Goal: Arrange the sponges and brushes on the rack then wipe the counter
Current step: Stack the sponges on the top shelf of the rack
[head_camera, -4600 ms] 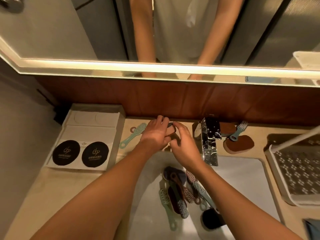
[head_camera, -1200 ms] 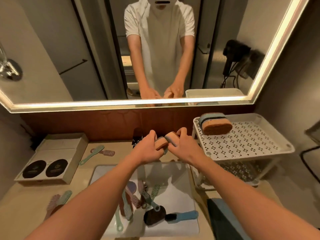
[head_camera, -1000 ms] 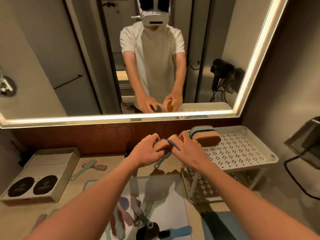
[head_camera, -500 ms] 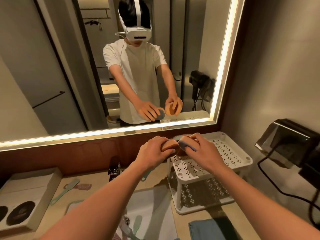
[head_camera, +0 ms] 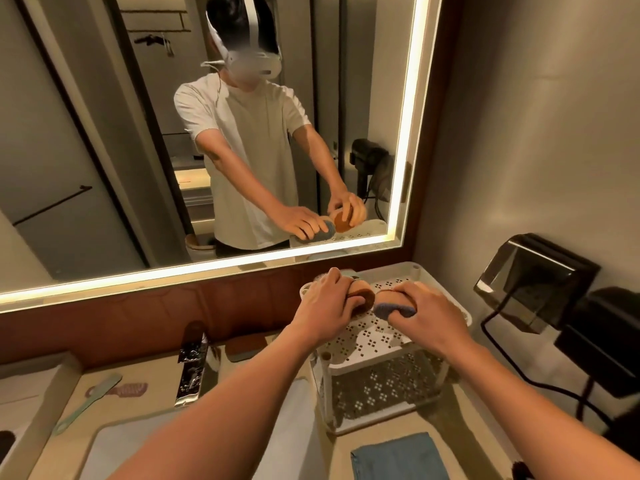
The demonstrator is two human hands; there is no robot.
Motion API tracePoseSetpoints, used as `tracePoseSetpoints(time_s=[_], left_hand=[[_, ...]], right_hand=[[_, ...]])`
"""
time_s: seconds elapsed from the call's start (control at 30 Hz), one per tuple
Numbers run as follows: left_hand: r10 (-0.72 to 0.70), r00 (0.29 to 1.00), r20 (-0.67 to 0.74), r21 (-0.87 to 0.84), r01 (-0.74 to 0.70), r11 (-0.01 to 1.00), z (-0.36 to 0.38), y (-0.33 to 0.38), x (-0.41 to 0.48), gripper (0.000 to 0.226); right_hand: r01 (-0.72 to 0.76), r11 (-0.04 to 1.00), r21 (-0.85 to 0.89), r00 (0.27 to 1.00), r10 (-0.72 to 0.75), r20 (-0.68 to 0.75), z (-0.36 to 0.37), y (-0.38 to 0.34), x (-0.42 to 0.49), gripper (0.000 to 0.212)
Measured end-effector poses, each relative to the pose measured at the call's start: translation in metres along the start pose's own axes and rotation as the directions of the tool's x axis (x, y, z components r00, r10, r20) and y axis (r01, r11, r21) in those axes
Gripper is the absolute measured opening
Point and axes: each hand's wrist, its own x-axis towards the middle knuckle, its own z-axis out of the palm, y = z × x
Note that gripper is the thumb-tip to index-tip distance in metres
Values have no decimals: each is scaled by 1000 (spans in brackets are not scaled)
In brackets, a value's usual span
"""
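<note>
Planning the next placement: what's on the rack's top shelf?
A brown sponge in the left hand and a blue-backed sponge in the right hand, over the top shelf. Hands hide any contact or anything behind.

Dim, warm feed on my end. The only source I see is the LED strip framing the mirror, which blooms slightly. Soft sheen on the right wall. The rack shadows its lower shelf and the counter. Wide-angle bends straight edges near the borders. Forearms look soft, and fine detail is smeared throughout.
</note>
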Motion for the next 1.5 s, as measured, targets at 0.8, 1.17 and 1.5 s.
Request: tracePoseSetpoints(time_s=[0.8, 1.17, 1.5], left_hand=[[-68, 993, 102, 123, 55, 991, 30, -6, 9, 46], [-236, 965, 117, -71, 245, 967, 31, -14, -8, 65], [-211, 949, 234, -71, 233, 970, 32, -14, -10, 77]], right_hand=[[25, 993, 117, 987, -44, 157, 36, -5, 7, 46], [22, 980, 200, 992, -47, 120, 47, -19, 14, 43], [-21, 949, 315, 989, -27, 145, 55, -30, 10, 65]])
